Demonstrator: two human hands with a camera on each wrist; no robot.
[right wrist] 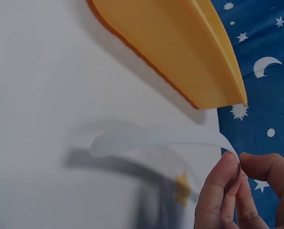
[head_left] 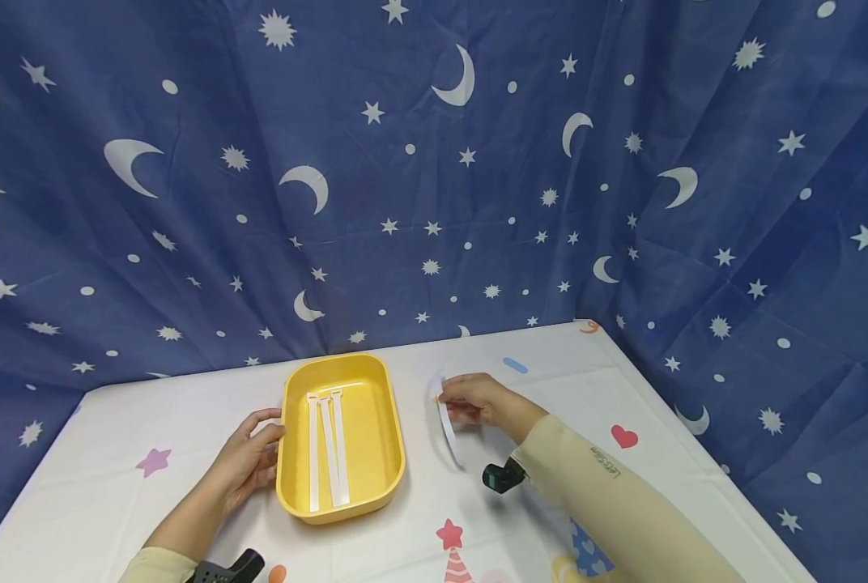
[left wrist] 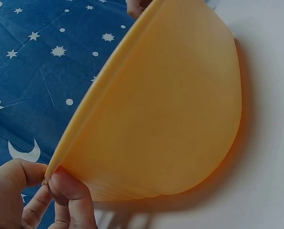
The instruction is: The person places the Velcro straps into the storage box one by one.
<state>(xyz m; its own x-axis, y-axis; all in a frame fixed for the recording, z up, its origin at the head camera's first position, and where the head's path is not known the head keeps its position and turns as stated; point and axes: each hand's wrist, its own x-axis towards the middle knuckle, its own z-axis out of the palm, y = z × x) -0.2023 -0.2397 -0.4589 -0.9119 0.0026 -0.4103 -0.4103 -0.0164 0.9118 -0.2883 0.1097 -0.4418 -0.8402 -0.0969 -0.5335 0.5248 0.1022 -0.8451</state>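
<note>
A yellow tray [head_left: 372, 437] lies left of centre on the table, and in it are three white straps [head_left: 313, 453], each with a slotted head at the far end. My left hand [head_left: 248, 457] pinches the tray's left rim between thumb and fingers, as the left wrist view shows against the tray's outer wall [left wrist: 166, 109]. To the right of the tray, my right hand [head_left: 478, 401] holds another white strap [right wrist: 156, 137]. Thumb and fingertips pinch one end of it, while the rest bends away in a curve above the cloth. The pinched end is hidden by the fingers.
A white tablecloth [head_left: 551, 486] with printed shapes covers the table. Behind it and along the right side hangs a blue curtain [head_left: 376, 186] with moons and stars. Black wrist devices, such as the right one [head_left: 503, 476], sit low beside both wrists.
</note>
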